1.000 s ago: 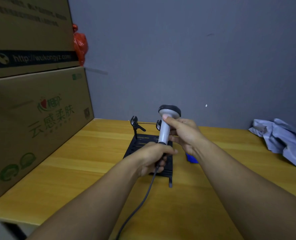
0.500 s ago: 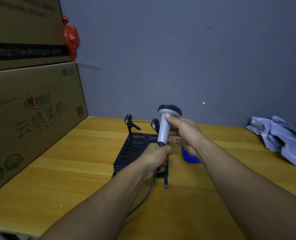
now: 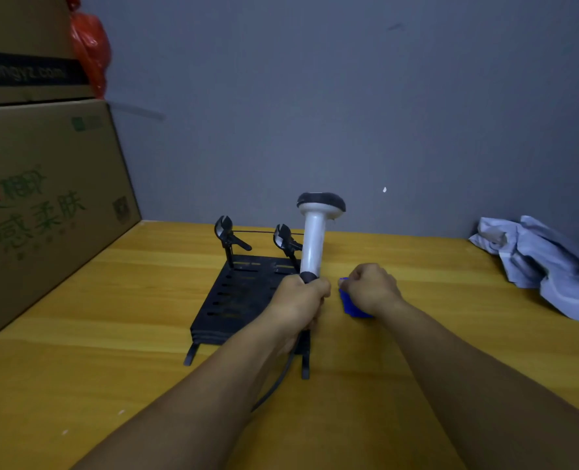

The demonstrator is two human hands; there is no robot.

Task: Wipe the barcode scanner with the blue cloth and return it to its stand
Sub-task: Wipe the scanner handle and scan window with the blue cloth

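Note:
My left hand (image 3: 300, 300) grips the lower end of the barcode scanner (image 3: 315, 239), which stands upright with its white handle and dark head above my fist. Its grey cable (image 3: 274, 385) trails down toward me. Behind the scanner sits the black slotted stand (image 3: 237, 293) with two clips at its far edge. My right hand (image 3: 371, 288) rests on the table just right of the scanner, fingers curled over the blue cloth (image 3: 350, 305), which is mostly hidden under the hand.
Stacked cardboard boxes (image 3: 40, 205) fill the left side, with a red plastic bag (image 3: 89, 45) behind them. A crumpled pale grey-blue cloth (image 3: 546, 262) lies at the right near the grey wall. The wooden table (image 3: 111, 351) spreads around the stand.
My right hand has left the scanner's head and dropped to the blue cloth on the table. My left hand still holds the scanner upright. The camera view has shifted right.

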